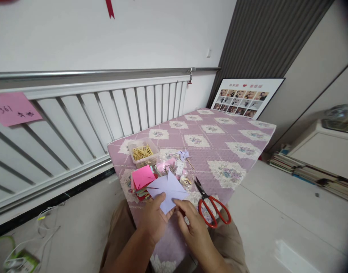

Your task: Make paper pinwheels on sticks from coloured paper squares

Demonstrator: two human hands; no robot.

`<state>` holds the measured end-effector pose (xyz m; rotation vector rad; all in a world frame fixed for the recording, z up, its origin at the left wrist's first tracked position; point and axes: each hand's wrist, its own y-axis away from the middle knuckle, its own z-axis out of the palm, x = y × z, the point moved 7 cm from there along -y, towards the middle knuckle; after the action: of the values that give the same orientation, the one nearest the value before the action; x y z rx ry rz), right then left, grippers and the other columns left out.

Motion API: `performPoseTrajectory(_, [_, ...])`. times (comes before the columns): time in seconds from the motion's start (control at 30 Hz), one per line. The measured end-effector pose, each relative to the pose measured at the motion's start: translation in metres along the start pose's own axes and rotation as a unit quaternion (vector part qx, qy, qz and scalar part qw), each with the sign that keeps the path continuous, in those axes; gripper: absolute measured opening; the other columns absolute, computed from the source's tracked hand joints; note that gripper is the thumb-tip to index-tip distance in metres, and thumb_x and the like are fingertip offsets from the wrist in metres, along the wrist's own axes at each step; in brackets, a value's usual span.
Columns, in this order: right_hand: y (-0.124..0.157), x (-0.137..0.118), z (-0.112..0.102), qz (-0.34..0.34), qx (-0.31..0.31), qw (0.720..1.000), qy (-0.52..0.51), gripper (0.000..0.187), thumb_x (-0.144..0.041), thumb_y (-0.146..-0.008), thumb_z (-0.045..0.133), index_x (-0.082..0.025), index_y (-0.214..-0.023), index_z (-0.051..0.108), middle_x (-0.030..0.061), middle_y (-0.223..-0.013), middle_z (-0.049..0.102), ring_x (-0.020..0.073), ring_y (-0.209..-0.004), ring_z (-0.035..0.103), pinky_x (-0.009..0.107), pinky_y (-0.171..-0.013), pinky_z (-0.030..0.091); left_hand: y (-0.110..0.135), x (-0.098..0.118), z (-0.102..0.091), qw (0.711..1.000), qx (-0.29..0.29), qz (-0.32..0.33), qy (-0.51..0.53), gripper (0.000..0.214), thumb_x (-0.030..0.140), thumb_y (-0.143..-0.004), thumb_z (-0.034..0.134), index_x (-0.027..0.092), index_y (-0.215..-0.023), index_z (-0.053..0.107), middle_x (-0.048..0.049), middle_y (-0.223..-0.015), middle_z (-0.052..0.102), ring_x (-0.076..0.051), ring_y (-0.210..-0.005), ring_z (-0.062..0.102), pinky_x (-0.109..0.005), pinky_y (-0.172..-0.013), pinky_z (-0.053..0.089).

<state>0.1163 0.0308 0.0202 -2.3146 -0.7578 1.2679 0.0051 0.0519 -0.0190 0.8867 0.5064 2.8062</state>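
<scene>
Flowered tablecloth (213, 149) carries boxed sticks (143, 152) and pink paper (143, 176); the left hand (153, 220) pinches lilac paper (168, 186) over the near end, seemingly steadying it; the half-curled right hand (195, 229) touches its edge, grip unclear, scissors (204, 195) within reach.

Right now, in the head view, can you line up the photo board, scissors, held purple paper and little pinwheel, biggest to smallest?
Largest: photo board
Middle: red-handled scissors and cut lavender paper, too alike to rank
Smallest: little pinwheel
</scene>
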Motion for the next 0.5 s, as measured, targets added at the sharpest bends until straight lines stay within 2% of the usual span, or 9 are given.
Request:
performPoseTrajectory(0.13, [0.003,0.002,0.004,0.004,0.011,1.000,-0.002,0.040,-0.003,-0.088,0.044,-0.023,-0.120,0.054,0.0028,-0.083,0.059,0.0155,-0.074,0.060,0.024,-0.065,0.051,0.000,-0.005,-0.004,1.000,0.000,-0.014,-0.003,0.023,0.023,-0.070,0.071,0.021,-0.092,0.066,-0.0025,-0.092,0.071,-0.020,-0.090,0.064,-0.034,-0.086,0.049])
performPoseTrajectory(0.3, [0.005,0.004,0.002,0.016,0.036,0.999,0.001,0.032,-0.007,-0.087,0.049,-0.024,-0.111,0.060,0.0024,-0.082,0.063,0.0159,-0.072,0.063,0.024,-0.064,0.052,0.004,-0.003,0.003,0.997,-0.046,-0.018,-0.051,0.017,0.025,-0.073,0.069,0.020,-0.089,0.068,-0.0044,-0.093,0.072,-0.021,-0.090,0.065,-0.034,-0.086,0.048])
performPoseTrajectory(0.4, [0.005,0.002,-0.002,0.023,0.043,0.999,-0.010,0.025,-0.011,-0.087,0.053,-0.024,-0.106,0.062,0.0016,-0.080,0.065,0.0159,-0.071,0.065,0.024,-0.063,0.052,0.008,-0.003,0.006,0.996,-0.052,-0.014,-0.069,0.012,0.024,-0.074,0.068,0.023,-0.085,0.068,-0.0024,-0.090,0.073,-0.021,-0.089,0.065,-0.034,-0.084,0.049])
performPoseTrajectory(0.5, [0.004,0.000,-0.008,0.038,0.054,0.998,-0.016,0.019,-0.013,-0.089,0.054,-0.024,-0.101,0.064,0.0008,-0.077,0.065,0.0159,-0.069,0.065,0.024,-0.063,0.051,0.010,-0.002,0.009,0.994,-0.065,0.000,-0.083,0.018,0.024,-0.074,0.066,0.026,-0.092,0.067,-0.0020,-0.096,0.072,-0.021,-0.092,0.065,-0.034,-0.081,0.050])
